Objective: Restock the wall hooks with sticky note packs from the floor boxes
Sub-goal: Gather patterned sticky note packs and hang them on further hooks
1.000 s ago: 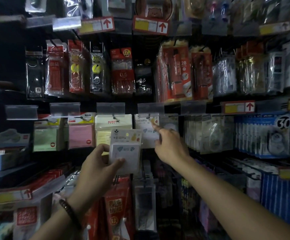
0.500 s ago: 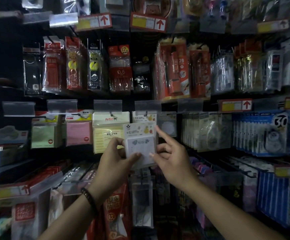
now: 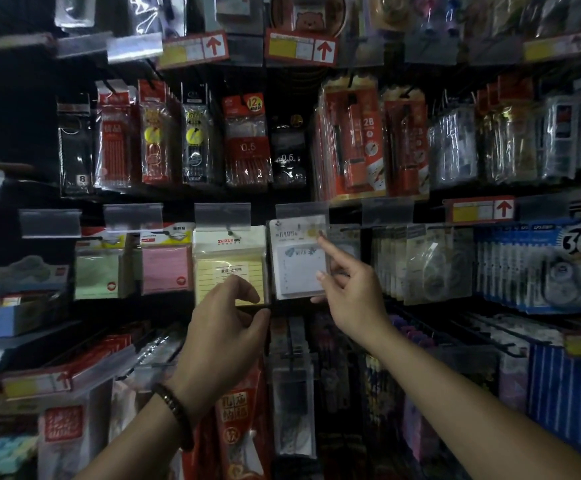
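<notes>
A white sticky note pack (image 3: 297, 261) hangs at the hook under a clear label holder (image 3: 301, 211), to the right of a yellow pack (image 3: 228, 263). My right hand (image 3: 351, 296) pinches the white pack's right edge with thumb and a lower finger, while its straight index finger touches the upper right corner. Below and left of the pack, my left hand (image 3: 226, 327) hovers with loosely curled fingers. It holds nothing and overlaps the bottom of the yellow pack. The floor boxes are out of view.
Pink (image 3: 166, 268) and green (image 3: 96, 275) sticky note packs hang further left on the same row. Clear tape packs (image 3: 420, 265) and blue correction tape packs (image 3: 559, 268) fill the hooks to the right. Pencil lead and pen packs (image 3: 247, 147) hang above, and more packaged goods below.
The white pack went up and right onto the hook's place under the label holder. My left hand let go of it and dropped back; my right hand stayed at its right edge.
</notes>
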`<act>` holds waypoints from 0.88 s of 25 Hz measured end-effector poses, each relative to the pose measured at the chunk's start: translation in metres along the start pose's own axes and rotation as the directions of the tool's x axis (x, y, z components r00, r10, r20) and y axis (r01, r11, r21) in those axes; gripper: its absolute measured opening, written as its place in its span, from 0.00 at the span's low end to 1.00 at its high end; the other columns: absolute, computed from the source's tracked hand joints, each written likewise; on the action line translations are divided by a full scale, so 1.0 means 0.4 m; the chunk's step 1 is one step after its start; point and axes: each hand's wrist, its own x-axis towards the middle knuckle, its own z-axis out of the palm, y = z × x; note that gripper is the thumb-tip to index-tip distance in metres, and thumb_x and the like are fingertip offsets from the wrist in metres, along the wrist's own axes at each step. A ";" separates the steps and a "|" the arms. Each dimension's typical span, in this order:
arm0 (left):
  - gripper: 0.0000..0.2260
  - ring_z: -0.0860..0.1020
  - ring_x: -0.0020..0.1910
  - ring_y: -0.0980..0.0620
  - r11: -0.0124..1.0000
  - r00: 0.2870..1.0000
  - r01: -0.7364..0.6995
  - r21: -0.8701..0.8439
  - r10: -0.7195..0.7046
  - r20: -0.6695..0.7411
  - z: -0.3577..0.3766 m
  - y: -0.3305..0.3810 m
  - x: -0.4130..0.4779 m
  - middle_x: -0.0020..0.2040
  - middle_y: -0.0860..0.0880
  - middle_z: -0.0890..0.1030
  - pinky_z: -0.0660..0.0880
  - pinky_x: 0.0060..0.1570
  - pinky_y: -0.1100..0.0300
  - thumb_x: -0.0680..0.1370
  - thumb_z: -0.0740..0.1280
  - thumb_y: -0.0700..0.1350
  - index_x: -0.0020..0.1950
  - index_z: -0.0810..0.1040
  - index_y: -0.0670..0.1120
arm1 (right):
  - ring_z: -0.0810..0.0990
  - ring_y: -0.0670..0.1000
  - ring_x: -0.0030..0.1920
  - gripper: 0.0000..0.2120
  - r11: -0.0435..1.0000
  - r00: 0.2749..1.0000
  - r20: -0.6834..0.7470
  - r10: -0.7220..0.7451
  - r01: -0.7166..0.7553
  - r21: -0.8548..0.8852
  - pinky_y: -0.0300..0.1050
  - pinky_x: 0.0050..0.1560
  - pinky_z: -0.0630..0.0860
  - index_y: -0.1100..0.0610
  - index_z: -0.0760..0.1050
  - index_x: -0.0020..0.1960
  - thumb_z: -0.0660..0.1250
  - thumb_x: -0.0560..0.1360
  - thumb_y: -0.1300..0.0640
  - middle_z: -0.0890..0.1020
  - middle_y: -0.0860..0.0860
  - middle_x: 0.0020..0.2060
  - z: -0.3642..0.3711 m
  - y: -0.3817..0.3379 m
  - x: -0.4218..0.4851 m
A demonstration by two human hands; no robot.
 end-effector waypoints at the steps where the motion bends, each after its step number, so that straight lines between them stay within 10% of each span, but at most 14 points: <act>1: 0.10 0.83 0.33 0.56 1.000 1.000 -0.007 0.014 0.007 0.003 -0.002 -0.002 -0.001 0.46 0.49 0.84 0.77 0.29 0.63 0.80 0.74 0.45 0.50 0.75 0.57 | 0.87 0.46 0.53 0.31 1.000 1.000 -0.003 0.010 -0.010 -0.019 0.48 0.43 0.88 0.40 0.70 0.77 0.67 0.83 0.68 0.79 0.42 0.64 0.000 0.002 0.006; 9: 0.09 0.82 0.37 0.59 0.993 0.998 -0.068 0.100 0.069 -0.007 0.009 -0.005 0.000 0.46 0.54 0.82 0.76 0.32 0.67 0.79 0.74 0.43 0.47 0.77 0.56 | 0.82 0.46 0.34 0.31 0.966 0.996 -0.036 0.085 -0.092 -0.241 0.49 0.40 0.88 0.42 0.68 0.80 0.70 0.83 0.64 0.74 0.45 0.39 0.013 0.021 0.035; 16: 0.10 0.81 0.41 0.58 0.975 0.990 -0.142 0.169 0.139 0.030 0.009 -0.029 -0.022 0.42 0.57 0.82 0.81 0.40 0.58 0.79 0.72 0.41 0.45 0.77 0.56 | 0.79 0.49 0.32 0.35 0.652 0.998 0.025 0.057 -0.019 -0.758 0.46 0.29 0.77 0.32 0.56 0.83 0.70 0.83 0.48 0.79 0.49 0.37 0.010 0.028 0.094; 22: 0.09 0.82 0.40 0.61 0.972 0.980 -0.183 0.147 0.169 0.103 -0.008 -0.043 -0.106 0.42 0.59 0.82 0.79 0.37 0.63 0.79 0.72 0.42 0.48 0.77 0.57 | 0.79 0.43 0.33 0.27 0.770 0.997 0.012 -0.080 0.069 -0.634 0.46 0.43 0.83 0.44 0.68 0.81 0.69 0.83 0.51 0.81 0.44 0.32 -0.029 0.016 -0.036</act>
